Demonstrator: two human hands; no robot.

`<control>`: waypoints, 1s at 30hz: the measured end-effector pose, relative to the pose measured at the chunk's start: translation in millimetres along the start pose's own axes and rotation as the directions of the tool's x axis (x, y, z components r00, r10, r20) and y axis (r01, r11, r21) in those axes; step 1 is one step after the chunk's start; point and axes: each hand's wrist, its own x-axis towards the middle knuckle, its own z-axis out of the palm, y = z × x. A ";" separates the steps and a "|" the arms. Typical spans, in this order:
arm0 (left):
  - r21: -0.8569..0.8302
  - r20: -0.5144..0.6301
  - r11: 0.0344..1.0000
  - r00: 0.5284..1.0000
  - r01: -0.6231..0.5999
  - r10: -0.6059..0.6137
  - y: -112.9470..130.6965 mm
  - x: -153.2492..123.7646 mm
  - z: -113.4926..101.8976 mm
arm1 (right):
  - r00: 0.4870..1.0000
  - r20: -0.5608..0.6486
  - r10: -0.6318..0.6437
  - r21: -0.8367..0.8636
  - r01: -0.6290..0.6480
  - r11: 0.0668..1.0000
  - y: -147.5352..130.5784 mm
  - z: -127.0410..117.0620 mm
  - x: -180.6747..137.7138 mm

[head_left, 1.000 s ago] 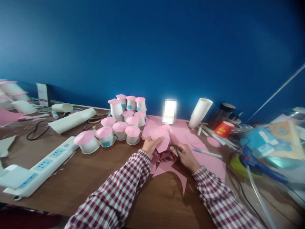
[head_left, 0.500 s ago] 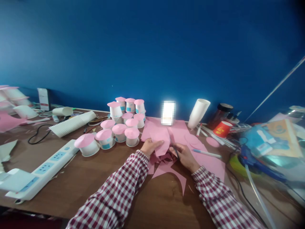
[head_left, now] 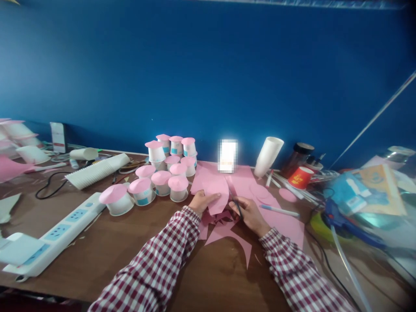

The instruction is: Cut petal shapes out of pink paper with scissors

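My left hand (head_left: 200, 202) pinches a piece of pink paper (head_left: 217, 190) and holds it up just above the brown table (head_left: 107, 242). To its right, my right hand (head_left: 248, 213) is closed on a pair of dark scissors (head_left: 235, 201) whose blades point up into the paper's right edge. Below both hands lie pink paper scraps (head_left: 227, 229). A larger pink sheet (head_left: 279, 219) is spread under and to the right of them. Both sleeves are red-and-white check.
Upturned white cups with pink paper tops (head_left: 162, 173) cluster left of the hands. A white power strip (head_left: 55, 236) lies front left, a stack of white cups (head_left: 97, 169) behind it. A pen (head_left: 279, 211), a red cup (head_left: 300, 177) and a blue glue gun (head_left: 344, 221) crowd the right.
The view has tilted up slightly. Both hands keep their grip, and the paper has been turned a little in the left hand against the scissors.
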 end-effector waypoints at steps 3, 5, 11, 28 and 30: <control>-0.017 -0.003 1.000 1.000 -0.003 0.003 -0.5 0.4 0.5 | 1.000 -0.011 -0.006 0.002 0.006 1.000 2.0 0.3 -0.2; -0.032 -0.006 0.999 1.000 -0.004 0.004 -0.7 0.6 0.9 | 1.000 -0.024 -0.007 -0.013 0.007 1.000 3.4 0.3 0.0; -0.031 -0.020 1.000 1.000 0.000 -0.001 -1.3 1.4 1.2 | 0.997 -0.073 0.036 0.064 -0.032 0.997 5.4 0.3 2.7; 0.051 0.117 0.998 0.993 0.026 -0.032 -4.8 -11.1 13.4 | 0.947 -0.312 0.069 0.287 0.025 0.958 5.1 9.3 8.2; -0.017 0.119 0.999 0.993 0.027 -0.025 -8.9 -10.6 16.5 | 0.920 -0.385 0.069 0.310 0.059 0.949 5.1 9.6 9.3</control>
